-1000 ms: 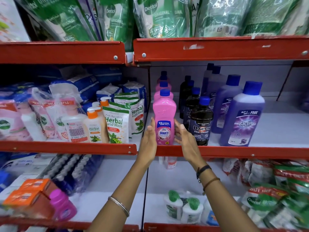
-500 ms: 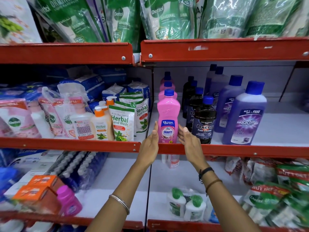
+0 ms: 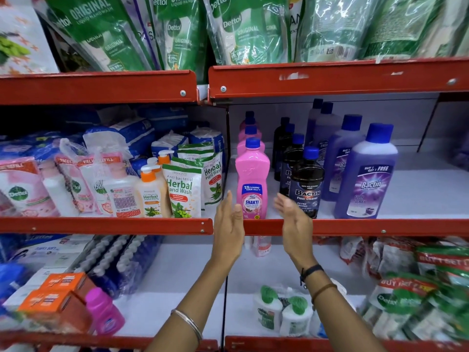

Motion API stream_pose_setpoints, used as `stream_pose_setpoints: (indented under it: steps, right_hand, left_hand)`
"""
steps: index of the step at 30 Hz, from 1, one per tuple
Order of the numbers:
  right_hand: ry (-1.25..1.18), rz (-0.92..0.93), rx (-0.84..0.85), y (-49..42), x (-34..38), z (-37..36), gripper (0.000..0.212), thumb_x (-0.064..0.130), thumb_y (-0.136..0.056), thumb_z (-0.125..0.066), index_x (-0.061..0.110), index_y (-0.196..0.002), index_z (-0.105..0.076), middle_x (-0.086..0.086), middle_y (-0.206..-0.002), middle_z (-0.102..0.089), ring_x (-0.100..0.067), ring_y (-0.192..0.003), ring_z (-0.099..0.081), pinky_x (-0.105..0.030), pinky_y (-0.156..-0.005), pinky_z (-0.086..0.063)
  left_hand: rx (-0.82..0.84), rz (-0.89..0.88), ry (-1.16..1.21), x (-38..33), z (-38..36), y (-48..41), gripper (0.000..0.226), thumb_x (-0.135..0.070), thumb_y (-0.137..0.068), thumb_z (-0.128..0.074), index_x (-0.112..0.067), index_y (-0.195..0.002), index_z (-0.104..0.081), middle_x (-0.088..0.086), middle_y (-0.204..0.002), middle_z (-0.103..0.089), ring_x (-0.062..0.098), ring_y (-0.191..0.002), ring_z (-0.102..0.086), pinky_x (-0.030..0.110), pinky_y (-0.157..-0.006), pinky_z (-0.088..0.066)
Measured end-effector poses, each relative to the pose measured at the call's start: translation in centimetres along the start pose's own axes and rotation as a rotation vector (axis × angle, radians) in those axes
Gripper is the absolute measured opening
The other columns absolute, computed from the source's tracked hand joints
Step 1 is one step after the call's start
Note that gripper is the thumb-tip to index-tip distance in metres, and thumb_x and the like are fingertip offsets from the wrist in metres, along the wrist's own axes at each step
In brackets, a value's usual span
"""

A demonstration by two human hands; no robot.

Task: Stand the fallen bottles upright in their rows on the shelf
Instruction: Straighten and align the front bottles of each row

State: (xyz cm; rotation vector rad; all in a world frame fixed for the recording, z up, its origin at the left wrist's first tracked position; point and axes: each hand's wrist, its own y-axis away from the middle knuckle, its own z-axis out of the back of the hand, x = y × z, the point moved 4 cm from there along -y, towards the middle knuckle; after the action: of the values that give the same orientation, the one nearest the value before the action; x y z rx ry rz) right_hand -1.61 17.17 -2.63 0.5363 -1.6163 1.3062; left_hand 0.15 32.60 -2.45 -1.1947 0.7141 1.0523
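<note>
A pink Shakti bottle [image 3: 252,179] with a blue cap stands upright at the front of its row on the white middle shelf [image 3: 418,189]. More pink bottles line up behind it. To its right stand a row of black Bactin bottles [image 3: 307,184] and a row of purple Bactin bottles [image 3: 366,176], all upright. My left hand [image 3: 228,222] is open just left of the pink bottle's base, its fingers apart and off the bottle. My right hand [image 3: 294,219] is open just right of the base, holding nothing.
The red shelf lip [image 3: 355,226] runs under the bottles. Herbal hand wash pouches [image 3: 181,191] and pump bottles [image 3: 149,191] fill the left bay. Green Dettol pouches [image 3: 243,29] hang over the top shelf. Packets and small bottles [image 3: 281,313] lie on the lower shelf.
Both hands have let go of the pink bottle and drawn back and down from its sides. The bottle stays upright at the row's front.
</note>
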Motion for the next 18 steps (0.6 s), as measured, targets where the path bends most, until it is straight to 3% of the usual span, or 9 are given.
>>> stream_pose_setpoints:
  steps: [2,3,5,7,10,13,15,17,18]
  right_hand:
    - [0.041,0.109,-0.197,0.4,0.0,2.4,0.053,0.062,-0.089,-0.030,0.026,-0.115,-0.060,-0.005,-0.115,-0.065,-0.018,-0.107,-0.062,-0.029,-0.090,-0.048]
    - [0.055,0.140,-0.265,0.4,0.0,3.6,0.054,0.059,-0.091,-0.030,0.021,-0.117,-0.059,-0.006,-0.116,-0.063,-0.021,-0.108,-0.060,-0.028,-0.091,-0.047]
    - [0.087,0.105,-0.307,-0.1,-0.2,5.8,0.055,0.050,-0.093,-0.031,0.013,-0.128,-0.052,-0.004,-0.126,-0.053,-0.017,-0.115,-0.052,-0.012,-0.096,-0.039]
    - [0.141,0.003,-0.236,-1.1,-0.9,7.1,0.056,0.045,-0.094,-0.030,0.011,-0.138,-0.041,-0.002,-0.138,-0.045,-0.014,-0.128,-0.042,-0.006,-0.101,-0.027]
    - [0.198,-0.084,-0.057,-2.4,-2.0,8.0,0.057,0.046,-0.096,-0.029,0.011,-0.141,-0.039,-0.010,-0.145,-0.045,-0.017,-0.134,-0.041,-0.020,-0.109,-0.025]
    - [0.288,-0.043,0.077,-3.2,-2.4,8.3,0.075,0.066,-0.087,-0.020,0.016,-0.135,-0.050,-0.016,-0.124,-0.064,-0.020,-0.115,-0.058,-0.025,-0.101,-0.041]
    - [0.313,-0.017,0.116,-3.6,-2.3,8.6,0.072,0.066,-0.088,-0.020,0.017,-0.128,-0.056,-0.006,-0.116,-0.068,-0.018,-0.110,-0.059,-0.025,-0.094,-0.043]
    - [0.306,0.007,0.144,-3.6,-1.8,8.7,0.054,0.053,-0.095,-0.025,0.021,-0.117,-0.062,0.004,-0.098,-0.069,-0.013,-0.095,-0.060,-0.015,-0.080,-0.041]
    - [0.302,0.015,0.157,-3.6,-1.7,8.7,0.048,0.050,-0.096,-0.026,0.025,-0.116,-0.062,0.006,-0.098,-0.070,-0.010,-0.095,-0.061,-0.013,-0.080,-0.042]
  left_hand:
    - [-0.079,-0.108,0.037,-0.6,-0.8,1.4,0.064,-0.066,-0.086,-0.023,-0.032,-0.140,-0.031,-0.007,-0.142,-0.038,0.000,-0.130,-0.036,0.027,-0.104,-0.042]
    - [-0.066,-0.158,0.036,-1.0,-1.5,1.9,0.058,-0.061,-0.089,-0.025,-0.031,-0.138,-0.033,-0.009,-0.141,-0.038,-0.004,-0.130,-0.034,0.020,-0.106,-0.038]
    - [0.050,-0.170,0.021,-1.9,-3.7,2.4,0.050,-0.051,-0.093,-0.026,-0.032,-0.139,-0.031,-0.011,-0.146,-0.034,-0.010,-0.134,-0.024,0.012,-0.110,-0.022]
    - [0.177,-0.112,-0.005,-2.3,-6.2,1.9,0.049,-0.044,-0.096,-0.026,-0.030,-0.143,-0.026,-0.011,-0.153,-0.025,-0.007,-0.138,-0.014,0.016,-0.112,-0.011]
    - [0.223,-0.009,0.002,-2.8,-9.1,0.6,0.056,-0.044,-0.096,-0.023,-0.023,-0.147,-0.016,-0.006,-0.157,-0.016,0.000,-0.140,-0.010,0.019,-0.112,-0.006]
    - [0.218,0.019,-0.020,-2.8,-10.8,-0.4,0.085,-0.070,-0.081,-0.012,-0.018,-0.148,-0.014,0.000,-0.158,-0.017,0.011,-0.145,-0.014,0.020,-0.112,-0.009]
    - [0.215,0.005,-0.047,-2.6,-11.3,-0.8,0.102,-0.083,-0.069,-0.006,-0.018,-0.148,-0.017,0.000,-0.158,-0.019,0.011,-0.144,-0.015,0.019,-0.111,-0.010]
    - [0.198,0.012,-0.056,-2.7,-11.6,-0.8,0.097,-0.079,-0.073,-0.008,-0.018,-0.147,-0.018,0.000,-0.157,-0.019,0.010,-0.144,-0.016,0.019,-0.110,-0.011]
    - [0.189,0.017,-0.058,-2.7,-11.6,-0.7,0.088,-0.072,-0.079,-0.012,-0.017,-0.147,-0.018,0.001,-0.157,-0.019,0.011,-0.144,-0.016,0.020,-0.111,-0.011]
